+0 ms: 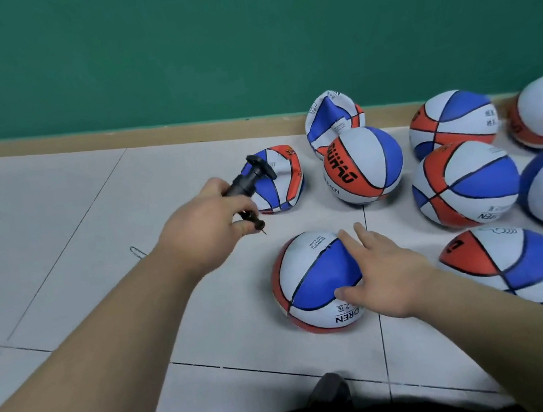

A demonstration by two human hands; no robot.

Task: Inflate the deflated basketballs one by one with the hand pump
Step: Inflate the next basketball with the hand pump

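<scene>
My left hand (209, 226) grips a small black hand pump (251, 180), handle up and away, needle end pointing down to the right above the floor. Just below it lies a blue, white and orange basketball (311, 280) on the tiles. My right hand (380, 271) rests on that ball's right side with fingers straight and spread. A crumpled, deflated ball (282, 178) sits right behind the pump. Another deflated ball (331, 116) leans against the wall base.
Several rounder basketballs crowd the right side, among them one (363, 164) in the middle and one (516, 263) near my right forearm. A green wall (173, 46) with a wooden skirting closes the back. A thin wire piece (138, 251) lies on the floor at left.
</scene>
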